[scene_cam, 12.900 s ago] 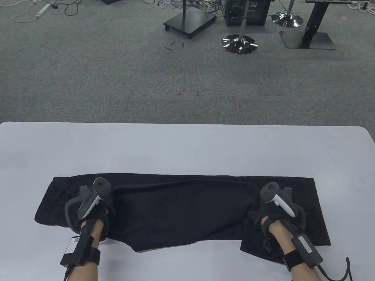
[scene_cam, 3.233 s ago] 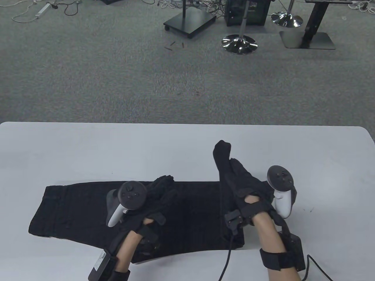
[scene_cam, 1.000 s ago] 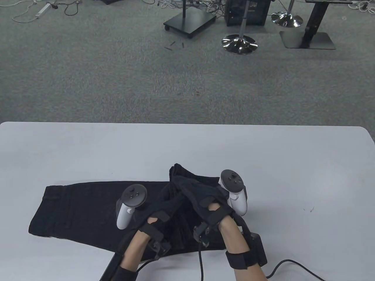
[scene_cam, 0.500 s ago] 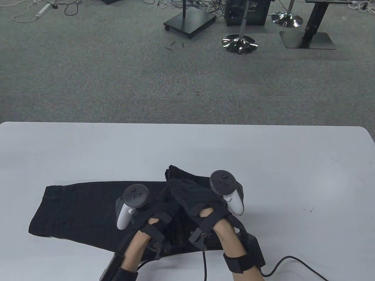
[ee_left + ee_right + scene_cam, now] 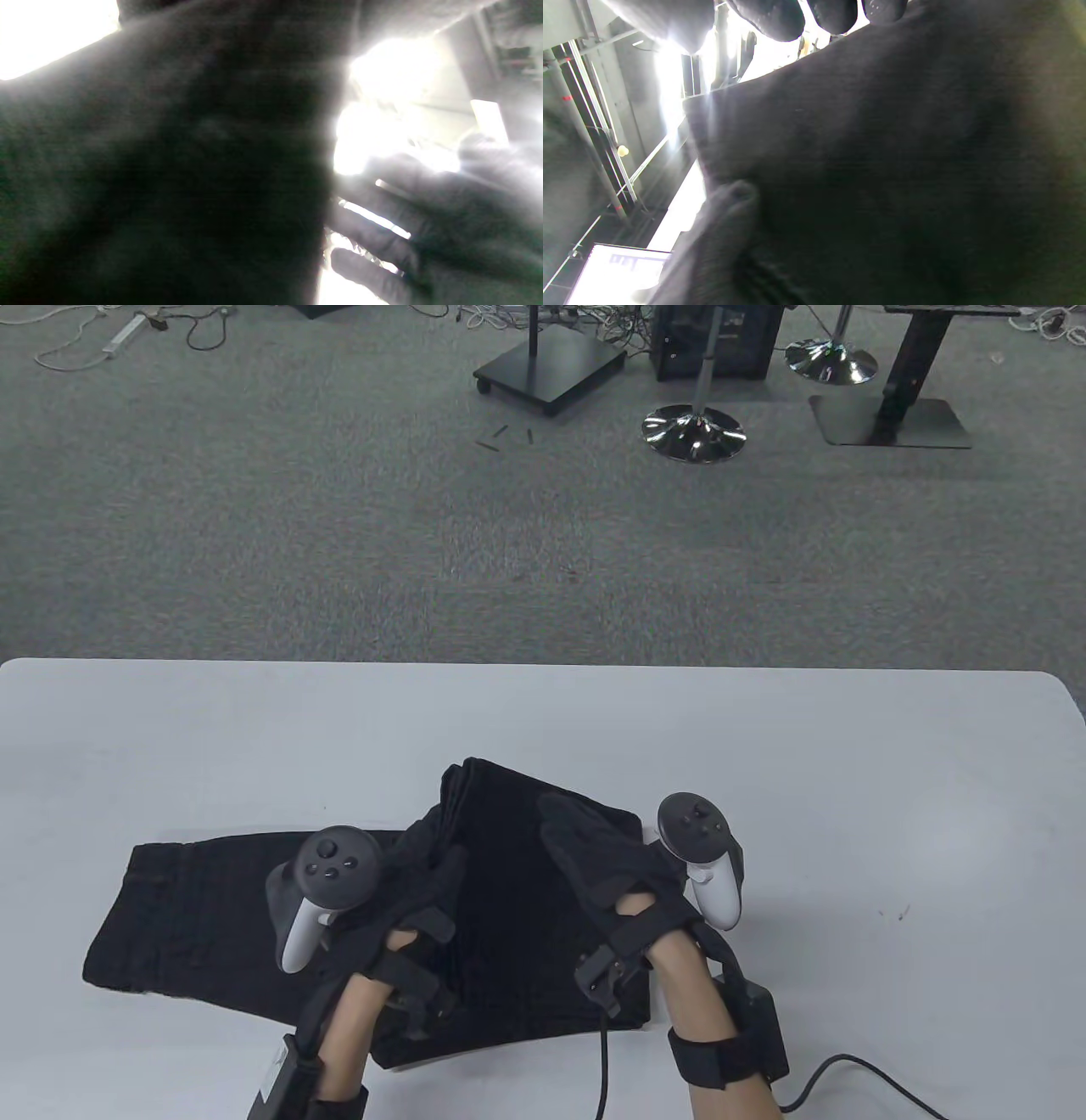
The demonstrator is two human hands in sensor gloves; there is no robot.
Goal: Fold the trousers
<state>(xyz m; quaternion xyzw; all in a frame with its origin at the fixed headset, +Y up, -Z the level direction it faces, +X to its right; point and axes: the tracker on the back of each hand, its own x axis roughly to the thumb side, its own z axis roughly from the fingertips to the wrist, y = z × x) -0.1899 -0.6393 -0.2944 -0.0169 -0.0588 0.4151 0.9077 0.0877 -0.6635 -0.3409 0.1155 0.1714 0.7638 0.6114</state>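
The black trousers (image 5: pixel 204 916) lie on the white table (image 5: pixel 848 780), near its front edge. Their right part is folded over the middle as a thick flap (image 5: pixel 501 916) with its far corner raised. My left hand (image 5: pixel 428 857) lies at the flap's left edge, fingers stretched along it; in the left wrist view its fingers (image 5: pixel 382 237) are spread beside the dark cloth (image 5: pixel 169 169). My right hand (image 5: pixel 577 840) rests flat on top of the flap. In the right wrist view its thumb (image 5: pixel 729 203) presses on the cloth (image 5: pixel 882 169).
A glove cable (image 5: pixel 857 1069) trails over the table at the front right. Beyond the far table edge the grey carpet holds chrome chair bases (image 5: pixel 692 432), black stands (image 5: pixel 550 364) and loose cables.
The right end of the trousers has been carried left and laid over the middle. In the last half second both hands moved apart and the flap spread out flatter.
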